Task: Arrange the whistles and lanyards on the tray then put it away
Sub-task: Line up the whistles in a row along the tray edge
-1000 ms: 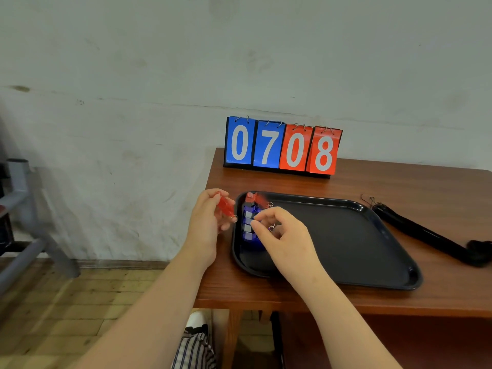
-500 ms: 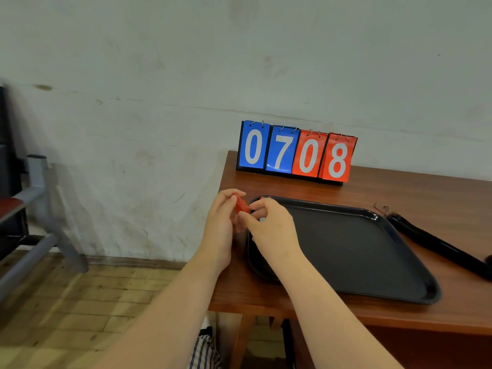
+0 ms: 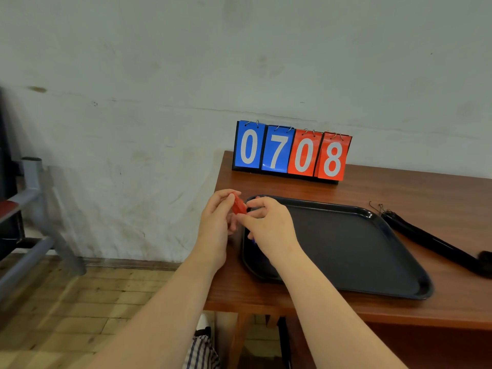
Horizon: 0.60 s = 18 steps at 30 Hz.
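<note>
Two hands meet at the tray's far left corner. The left hand (image 3: pixel 217 222) pinches a red whistle (image 3: pixel 239 207) between thumb and fingers, just above the black tray (image 3: pixel 372 251) rim. The right hand (image 3: pixel 269 225) touches the whistle with curled fingertips; whether it grips cannot be told. Black lanyards (image 3: pixel 431 239) lie on the wooden table (image 3: pixel 426 193), right of the tray. A scoreboard (image 3: pixel 291 151) reads 0708.

The right hand (image 3: pixel 269 230) covered the tray's (image 3: pixel 346 251) nine-o'clock end, leaving one blue sliver (image 3: pixel 253 240) too small to identify. The lanyard (image 3: pixel 436 241) ran off the three-o'clock edge. Fingers hid most of the red whistle (image 3: pixel 238 206).
</note>
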Motion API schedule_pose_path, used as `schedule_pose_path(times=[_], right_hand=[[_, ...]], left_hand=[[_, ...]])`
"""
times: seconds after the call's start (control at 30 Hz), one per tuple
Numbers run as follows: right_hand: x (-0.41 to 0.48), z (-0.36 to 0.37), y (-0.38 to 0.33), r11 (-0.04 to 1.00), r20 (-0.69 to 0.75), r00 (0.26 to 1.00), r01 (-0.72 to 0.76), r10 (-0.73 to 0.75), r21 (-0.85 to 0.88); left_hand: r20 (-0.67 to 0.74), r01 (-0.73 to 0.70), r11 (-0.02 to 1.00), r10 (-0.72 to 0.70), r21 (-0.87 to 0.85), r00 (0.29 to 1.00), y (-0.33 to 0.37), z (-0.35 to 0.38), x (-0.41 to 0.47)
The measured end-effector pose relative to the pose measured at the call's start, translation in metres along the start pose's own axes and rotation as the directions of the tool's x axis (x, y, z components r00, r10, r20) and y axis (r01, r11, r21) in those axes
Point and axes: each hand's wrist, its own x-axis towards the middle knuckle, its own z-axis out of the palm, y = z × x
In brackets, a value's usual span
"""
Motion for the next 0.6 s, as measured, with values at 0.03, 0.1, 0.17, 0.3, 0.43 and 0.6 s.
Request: schedule_pose_path(times=[0.03, 0.1, 0.17, 0.3, 0.43, 0.6], right_hand=[[0.0, 0.0, -0.001, 1.0, -0.008, 1.0, -0.012, 0.012, 0.001], [-0.001, 0.0, -0.001, 0.998, -0.018, 0.999, -0.046, 0.047, 0.029], [-0.003, -0.004, 0.0, 0.994, -0.022, 0.997, -0.079, 0.08, 0.074], [-0.009, -0.016, 0.004, 0.984, -0.019, 0.993, -0.11, 0.113, 0.138], [-0.015, -0.035, 0.007, 0.976, -0.047, 0.99, -0.121, 0.131, 0.178], [-0.025, -0.061, 0.023, 0.97, -0.031, 0.987, -0.152, 0.161, 0.19]], left_hand=[[0.0, 0.003, 1.0, -0.003, -0.003, 1.0, 0.0, 0.0, 0.0], [0.002, 0.003, 1.0, -0.003, -0.013, 1.0, -0.001, 0.001, 0.001], [0.006, -0.002, 1.0, 0.002, -0.01, 1.0, -0.002, 0.0, 0.001], [0.012, -0.01, 0.999, 0.01, 0.045, 1.0, -0.003, 0.0, 0.0], [-0.028, 0.001, 0.998, 0.001, 0.066, 1.0, -0.002, 0.003, 0.0], [-0.087, 0.025, 0.997, -0.019, 0.072, 0.996, -0.003, 0.004, 0.002]])
